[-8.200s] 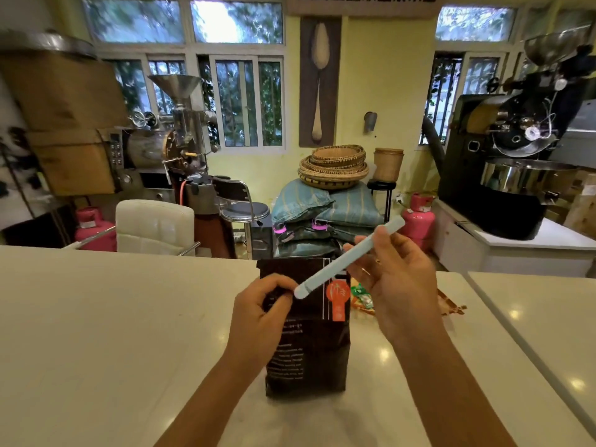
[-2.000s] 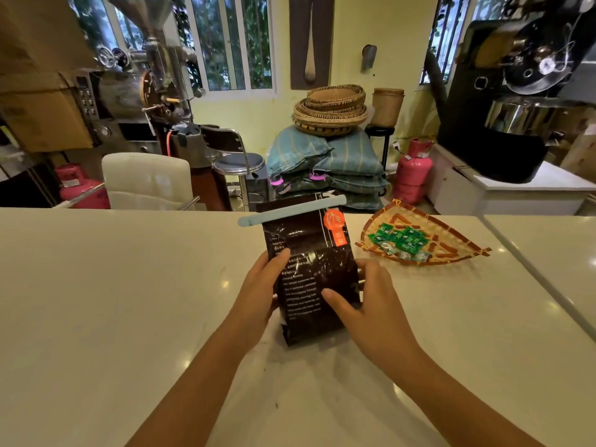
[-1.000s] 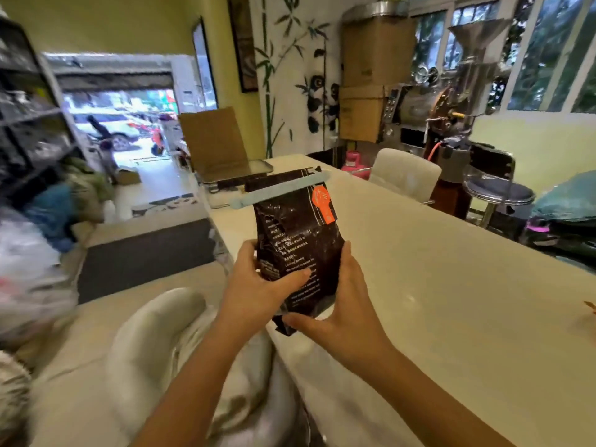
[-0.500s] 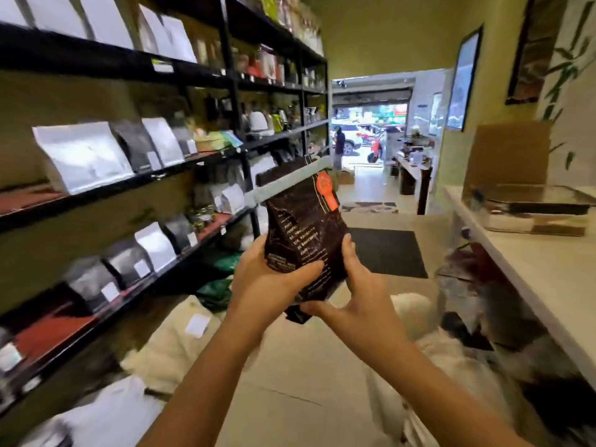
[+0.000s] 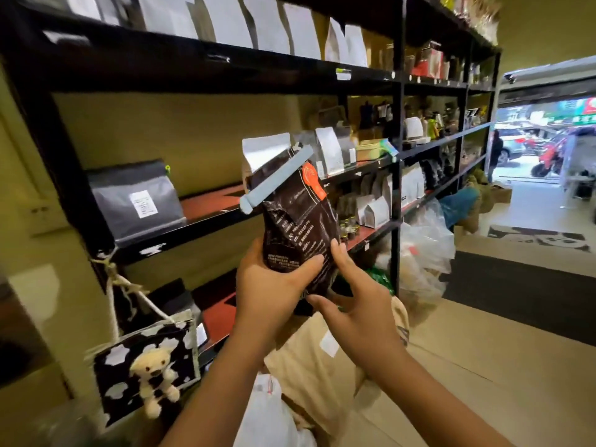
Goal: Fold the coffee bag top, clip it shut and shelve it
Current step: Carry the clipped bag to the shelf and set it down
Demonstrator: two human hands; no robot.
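Note:
I hold a dark brown coffee bag [image 5: 298, 221] with an orange label upright in front of a black shelf unit [image 5: 395, 130]. A pale blue clip [image 5: 276, 180] is clamped across its folded top. My left hand [image 5: 269, 290] grips the bag's lower left side, thumb over the front. My right hand [image 5: 353, 304] supports the bottom right, fingers along the bag's edge. The bag hangs in the air just before the middle shelf [image 5: 213, 204], which has a bare reddish stretch there.
A grey bag [image 5: 135, 203] stands on the middle shelf at the left, silver bags [image 5: 329, 150] to the right. White bags fill the top shelf. A cow-print tote with a small bear [image 5: 148, 362] hangs from the frame. Sacks [image 5: 309, 359] lie on the floor below.
I have turned from the counter to the shelf unit, carrying the clipped bag in both hands. The bag is now closer to the middle shelf and tilted a little.

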